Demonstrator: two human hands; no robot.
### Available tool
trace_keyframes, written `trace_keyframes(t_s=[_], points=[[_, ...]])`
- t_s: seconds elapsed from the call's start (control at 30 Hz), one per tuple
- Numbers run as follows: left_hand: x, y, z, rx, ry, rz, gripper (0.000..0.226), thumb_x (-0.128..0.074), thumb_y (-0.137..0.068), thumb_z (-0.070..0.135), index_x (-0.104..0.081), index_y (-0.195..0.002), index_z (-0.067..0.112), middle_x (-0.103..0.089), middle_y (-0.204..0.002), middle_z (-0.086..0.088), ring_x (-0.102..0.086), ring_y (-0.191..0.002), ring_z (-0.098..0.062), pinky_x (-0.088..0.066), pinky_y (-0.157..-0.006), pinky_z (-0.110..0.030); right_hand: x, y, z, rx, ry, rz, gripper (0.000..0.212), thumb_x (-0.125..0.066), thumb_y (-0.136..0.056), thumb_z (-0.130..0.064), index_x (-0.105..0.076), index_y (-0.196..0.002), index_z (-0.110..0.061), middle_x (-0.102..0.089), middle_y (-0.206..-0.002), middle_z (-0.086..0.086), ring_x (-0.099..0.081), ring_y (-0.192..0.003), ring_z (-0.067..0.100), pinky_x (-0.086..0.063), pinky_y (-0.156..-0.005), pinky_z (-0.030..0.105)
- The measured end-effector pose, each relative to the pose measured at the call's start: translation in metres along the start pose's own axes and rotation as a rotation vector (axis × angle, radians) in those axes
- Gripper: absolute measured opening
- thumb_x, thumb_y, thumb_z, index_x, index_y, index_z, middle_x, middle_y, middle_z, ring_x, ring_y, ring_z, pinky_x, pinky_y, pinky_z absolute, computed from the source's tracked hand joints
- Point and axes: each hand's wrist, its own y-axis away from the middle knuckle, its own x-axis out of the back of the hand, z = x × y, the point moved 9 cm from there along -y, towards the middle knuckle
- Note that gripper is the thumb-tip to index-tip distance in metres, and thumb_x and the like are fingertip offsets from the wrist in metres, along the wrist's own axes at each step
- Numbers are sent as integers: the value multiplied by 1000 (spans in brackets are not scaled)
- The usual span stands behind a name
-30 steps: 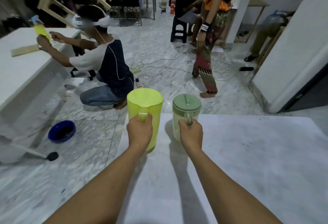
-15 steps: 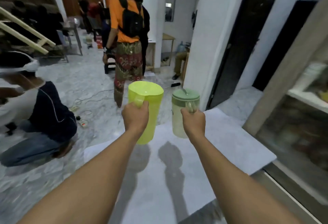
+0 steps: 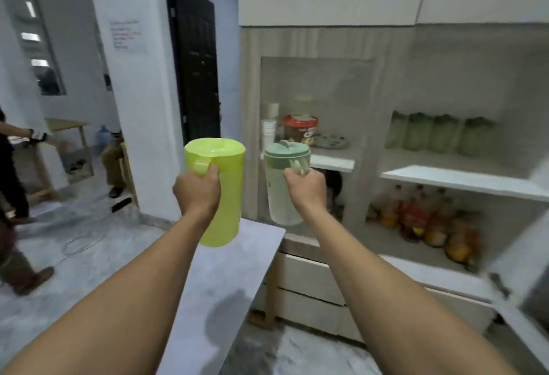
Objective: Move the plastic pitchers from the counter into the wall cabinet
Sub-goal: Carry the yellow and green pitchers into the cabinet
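Note:
My left hand (image 3: pixel 197 190) grips the handle of a lime-yellow plastic pitcher (image 3: pixel 221 196), held upright above the far end of the grey counter (image 3: pixel 219 294). My right hand (image 3: pixel 306 190) holds a pale pitcher with a green lid (image 3: pixel 282 184) by its handle, upright, past the counter's edge and in front of the wall cabinet (image 3: pixel 326 44). Both pitchers hang in the air at about the same height. The cabinet's open niches face me, just beyond the pitchers.
The left niche shelf (image 3: pixel 335 162) carries stacked white cups, a red-lidded jar and a plate. Several green pitchers (image 3: pixel 439 135) stand on the right shelf, with bottles (image 3: pixel 416 220) below. Drawers sit under the niches. A dark door (image 3: pixel 196 59) and a person (image 3: pixel 12 184) are to the left.
The view has swung right from the room with people toward the cabinet. Both pitchers, lifted off the counter, have travelled with my hands and now hang in front of the shelves.

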Motion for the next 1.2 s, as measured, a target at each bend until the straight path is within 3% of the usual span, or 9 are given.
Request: trace_keyframes(t_s=[0.17, 0.3, 0.43, 0.5, 0.73, 0.93, 1.2], points=[[-76, 40, 73, -99, 93, -145, 42, -60, -82, 34, -62, -64, -3, -64, -67, -20, -60, -68, -36, -51, -68, -41, 116, -13, -10, 4, 56, 204, 21, -68, -81, -30, -60, -64, -19, -68, -72, 2, -65, -72, 23, -52, -67, 37], [-133, 83, 123, -141, 177, -262, 39, -60, -83, 30, -61, -60, -1, -54, -55, -12, -53, -59, -31, -41, -59, -34, 199, -21, -12, 16, 94, 332, 20, -68, -80, -31, -59, -65, -23, -71, -79, 5, -65, -74, 23, -51, -67, 36], [-186, 122, 160, -138, 243, -347, 39, -55, -73, 39, -60, -59, 3, -59, -58, -12, -54, -62, -32, -43, -62, -35, 271, -28, -9, 9, 120, 409, 20, -68, -80, -31, -62, -65, -20, -68, -69, 1, -61, -65, 18, -46, -58, 30], [-212, 143, 181, -165, 257, -387, 34, -59, -80, 31, -61, -59, 4, -55, -54, -10, -51, -61, -31, -38, -62, -33, 307, -34, -6, 5, 135, 442, 22, -68, -81, -31, -62, -65, -18, -64, -64, 0, -59, -63, 18, -44, -57, 30], [-293, 201, 236, -159, 338, -465, 37, -60, -83, 24, -60, -59, -4, -51, -50, -6, -44, -47, -22, -37, -48, -30, 413, -65, 7, 0, 153, 491, 25, -66, -83, -31, -59, -63, -18, -58, -60, -3, -53, -58, 15, -38, -51, 27], [-352, 227, 275, -141, 393, -456, 39, -60, -81, 25, -60, -64, -11, -51, -52, -9, -44, -48, -24, -35, -45, -30, 473, -99, 8, 25, 154, 486, 25, -64, -86, -28, -58, -65, -14, -56, -60, -2, -49, -54, 12, -35, -48, 25], [-420, 241, 312, -163, 411, -448, 42, -62, -81, 29, -60, -60, -7, -53, -51, -8, -46, -49, -25, -41, -52, -34, 523, -152, 16, 36, 110, 507, 24, -63, -81, -25, -54, -63, -13, -52, -59, 2, -46, -54, 17, -37, -51, 30]])
